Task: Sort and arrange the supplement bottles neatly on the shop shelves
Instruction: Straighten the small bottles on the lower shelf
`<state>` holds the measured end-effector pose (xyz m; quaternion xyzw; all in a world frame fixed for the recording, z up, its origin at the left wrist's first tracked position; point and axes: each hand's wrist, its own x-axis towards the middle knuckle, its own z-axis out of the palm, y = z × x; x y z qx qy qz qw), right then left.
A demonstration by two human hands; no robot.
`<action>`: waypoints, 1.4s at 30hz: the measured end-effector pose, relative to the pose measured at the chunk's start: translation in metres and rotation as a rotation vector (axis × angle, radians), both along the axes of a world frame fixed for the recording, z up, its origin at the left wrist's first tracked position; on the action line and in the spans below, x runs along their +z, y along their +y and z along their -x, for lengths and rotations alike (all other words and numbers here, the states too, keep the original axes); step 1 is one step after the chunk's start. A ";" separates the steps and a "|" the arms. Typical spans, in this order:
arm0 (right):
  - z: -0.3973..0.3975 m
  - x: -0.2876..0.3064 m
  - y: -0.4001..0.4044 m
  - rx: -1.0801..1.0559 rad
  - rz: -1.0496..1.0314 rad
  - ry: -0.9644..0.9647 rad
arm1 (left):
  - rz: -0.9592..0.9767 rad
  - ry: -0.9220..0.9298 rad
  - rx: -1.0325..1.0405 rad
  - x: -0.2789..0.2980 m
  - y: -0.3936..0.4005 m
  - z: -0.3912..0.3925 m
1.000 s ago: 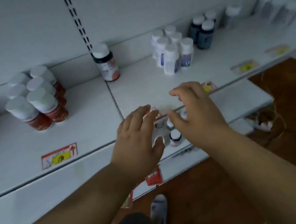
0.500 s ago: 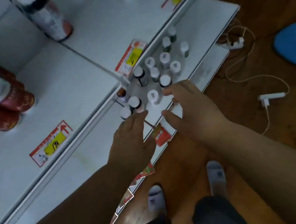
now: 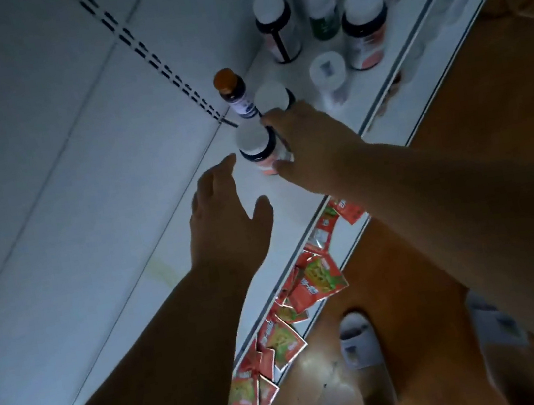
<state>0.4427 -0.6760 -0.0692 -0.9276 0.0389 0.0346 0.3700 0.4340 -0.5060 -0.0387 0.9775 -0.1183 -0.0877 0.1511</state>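
On the dim lower shelf (image 3: 99, 248) a dark bottle with a white cap (image 3: 255, 143) stands near the back panel. My right hand (image 3: 314, 148) wraps its right side, with the index finger by the cap and the thumb low on the label. My left hand (image 3: 226, 217) hovers open just left of it, fingers spread, touching nothing. Right behind stand a small orange-capped bottle (image 3: 231, 95) and another white-capped bottle (image 3: 272, 97). Further right is a loose cluster of white-capped bottles (image 3: 365, 23), one with a green label (image 3: 322, 12).
Red and green price tags (image 3: 317, 279) hang along the shelf's front rail. A slotted upright (image 3: 154, 58) runs up the back panel. Below are the wooden floor (image 3: 488, 72) and my feet in white slippers (image 3: 358, 337).
The view has dropped from the upper shelf to the lower one. Both hands have reached in among the bottles, and my right hand has closed around the white-capped bottle.
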 end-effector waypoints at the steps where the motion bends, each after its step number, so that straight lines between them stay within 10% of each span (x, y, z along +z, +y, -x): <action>1: -0.008 -0.011 0.006 0.003 0.010 -0.003 | 0.003 -0.006 -0.010 -0.007 0.000 -0.006; 10: -0.035 -0.063 0.057 -0.304 0.057 -0.261 | 0.047 -0.017 0.073 -0.033 0.017 -0.032; 16: -0.003 -0.044 0.046 -0.355 -0.502 -0.170 | 0.146 0.016 0.076 -0.015 0.016 -0.013; 28: 0.157 0.164 -0.064 -0.479 -1.125 0.173 | 0.382 0.221 -0.049 0.154 -0.073 0.135; 42: 0.149 0.380 -0.155 -0.333 -1.074 -0.037 | 0.571 0.058 -0.146 0.314 -0.163 0.136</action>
